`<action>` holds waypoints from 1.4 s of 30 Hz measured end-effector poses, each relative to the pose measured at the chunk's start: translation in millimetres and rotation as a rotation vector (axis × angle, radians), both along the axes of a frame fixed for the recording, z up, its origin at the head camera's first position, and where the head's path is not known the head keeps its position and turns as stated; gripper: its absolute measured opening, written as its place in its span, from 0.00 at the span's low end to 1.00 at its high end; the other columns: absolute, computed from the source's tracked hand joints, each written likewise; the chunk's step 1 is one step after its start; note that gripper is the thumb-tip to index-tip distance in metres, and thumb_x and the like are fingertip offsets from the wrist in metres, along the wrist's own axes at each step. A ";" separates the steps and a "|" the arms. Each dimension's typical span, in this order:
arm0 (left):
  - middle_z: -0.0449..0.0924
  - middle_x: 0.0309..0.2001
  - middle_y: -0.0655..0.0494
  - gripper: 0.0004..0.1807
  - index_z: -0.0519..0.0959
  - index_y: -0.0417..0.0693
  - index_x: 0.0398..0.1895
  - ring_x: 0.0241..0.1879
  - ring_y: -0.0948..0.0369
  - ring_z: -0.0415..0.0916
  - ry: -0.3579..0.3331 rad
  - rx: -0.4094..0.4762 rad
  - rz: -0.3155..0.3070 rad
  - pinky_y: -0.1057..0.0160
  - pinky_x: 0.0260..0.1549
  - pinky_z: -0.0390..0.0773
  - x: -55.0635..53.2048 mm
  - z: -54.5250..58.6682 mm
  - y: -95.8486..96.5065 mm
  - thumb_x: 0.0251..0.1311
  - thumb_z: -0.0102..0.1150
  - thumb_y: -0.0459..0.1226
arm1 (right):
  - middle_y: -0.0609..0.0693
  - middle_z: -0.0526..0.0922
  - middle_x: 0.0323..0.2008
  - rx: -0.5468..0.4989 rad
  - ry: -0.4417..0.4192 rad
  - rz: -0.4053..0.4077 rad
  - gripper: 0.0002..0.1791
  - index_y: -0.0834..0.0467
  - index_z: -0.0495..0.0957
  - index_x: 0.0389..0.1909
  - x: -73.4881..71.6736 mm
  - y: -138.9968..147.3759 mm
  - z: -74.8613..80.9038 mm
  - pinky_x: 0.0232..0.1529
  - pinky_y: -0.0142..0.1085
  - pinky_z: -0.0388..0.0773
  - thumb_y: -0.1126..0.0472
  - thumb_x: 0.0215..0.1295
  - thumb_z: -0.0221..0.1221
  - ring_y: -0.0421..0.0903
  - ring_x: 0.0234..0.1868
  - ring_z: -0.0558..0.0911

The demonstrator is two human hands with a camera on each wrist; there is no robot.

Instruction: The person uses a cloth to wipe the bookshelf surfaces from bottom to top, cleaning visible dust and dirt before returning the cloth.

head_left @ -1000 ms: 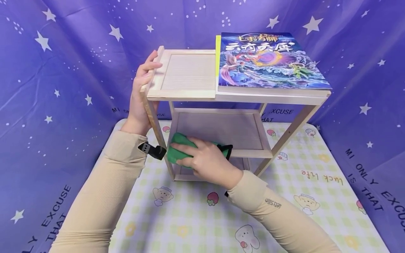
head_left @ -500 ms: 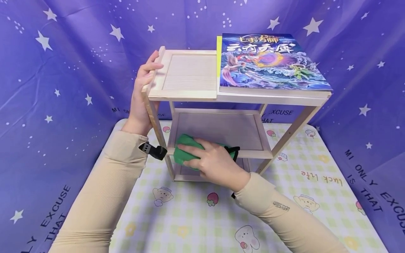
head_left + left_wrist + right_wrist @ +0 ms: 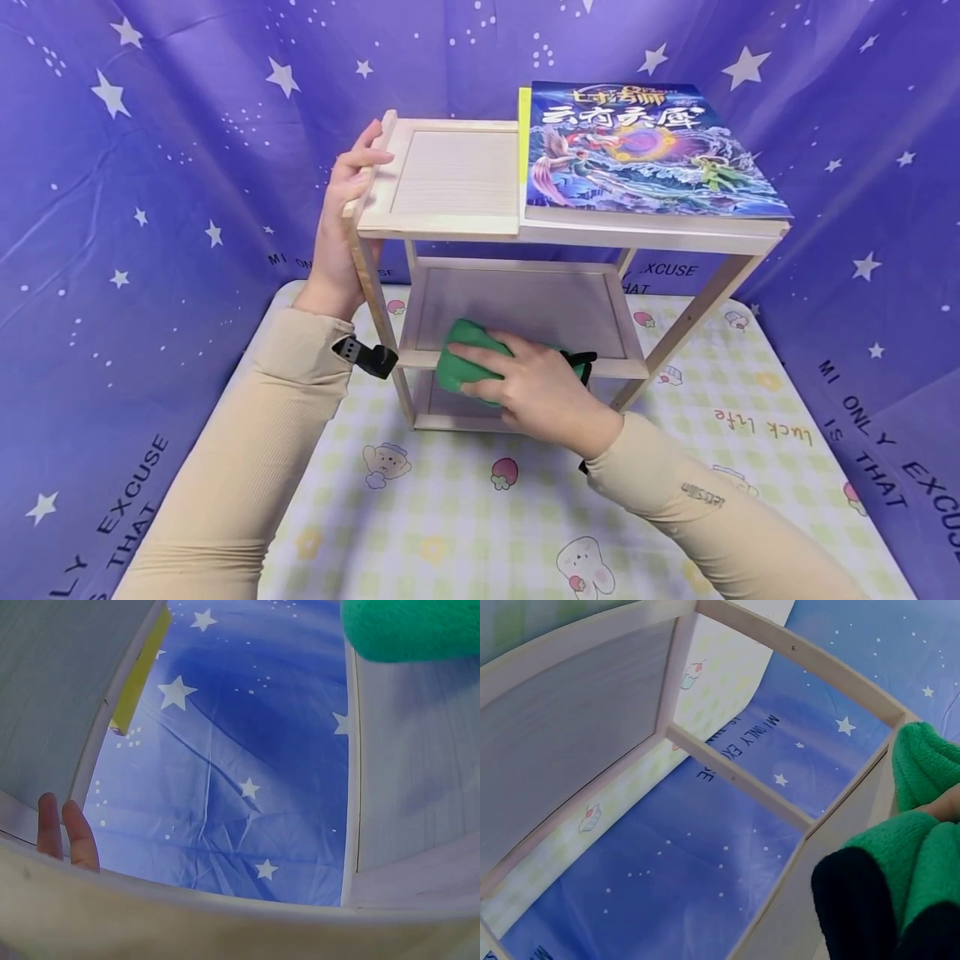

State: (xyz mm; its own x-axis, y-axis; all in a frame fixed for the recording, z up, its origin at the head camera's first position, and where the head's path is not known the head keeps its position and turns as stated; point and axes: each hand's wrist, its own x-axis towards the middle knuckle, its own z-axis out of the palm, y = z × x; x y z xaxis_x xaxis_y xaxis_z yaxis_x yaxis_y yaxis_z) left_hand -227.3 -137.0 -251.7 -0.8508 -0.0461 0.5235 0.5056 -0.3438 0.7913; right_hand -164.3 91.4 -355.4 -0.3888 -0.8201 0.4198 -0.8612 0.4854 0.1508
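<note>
A pale wooden shelf unit point(image 3: 457, 173) with several tiers stands in the middle of the head view. My left hand point(image 3: 339, 225) grips the raised left rail of its top tier, fingers over the rail. Two of its fingertips show by the wood in the left wrist view. My right hand point(image 3: 543, 387) holds a folded green cloth point(image 3: 457, 367) with black edging against the front edge of the middle tier point(image 3: 517, 302). In the right wrist view the fuzzy green cloth point(image 3: 900, 855) bunches around a finger, its black trim nearest the camera. The palm side is hidden.
A blue-covered book point(image 3: 645, 154) lies on the right half of the top tier, over something with a yellow edge point(image 3: 524, 133). A checked tablecloth point(image 3: 450, 500) with cartoon prints lies underneath. Purple star-patterned curtains point(image 3: 150, 167) surround the table on its sides and back.
My right hand and the green cloth have slid rightward along the middle tier's front edge, away from the left post. My left hand keeps its hold on the top rail.
</note>
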 end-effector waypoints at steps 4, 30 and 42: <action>0.53 0.77 0.57 0.13 0.77 0.59 0.39 0.75 0.58 0.52 0.004 0.004 -0.003 0.57 0.70 0.56 -0.1 0.1 -0.1 0.63 0.39 0.40 | 0.43 0.76 0.66 0.002 0.008 -0.010 0.26 0.39 0.86 0.46 1.1 6.4 0.7 0.35 0.44 0.85 0.62 0.41 0.74 0.59 0.56 0.80; 0.53 0.77 0.58 0.13 0.76 0.59 0.40 0.75 0.59 0.52 -0.013 -0.007 0.001 0.57 0.71 0.55 -0.1 0.0 -0.1 0.64 0.39 0.40 | 0.47 0.78 0.63 -0.074 -0.011 -0.035 0.31 0.43 0.87 0.44 2.8 57.2 -1.5 0.45 0.50 0.83 0.71 0.35 0.68 0.60 0.53 0.80; 0.54 0.77 0.60 0.13 0.76 0.59 0.41 0.75 0.59 0.52 -0.014 -0.009 -0.002 0.56 0.71 0.54 0.9 -0.2 -0.2 0.64 0.39 0.40 | 0.46 0.81 0.60 -0.161 0.015 -0.048 0.31 0.44 0.87 0.41 3.6 72.2 -7.3 0.30 0.44 0.83 0.75 0.35 0.59 0.57 0.51 0.81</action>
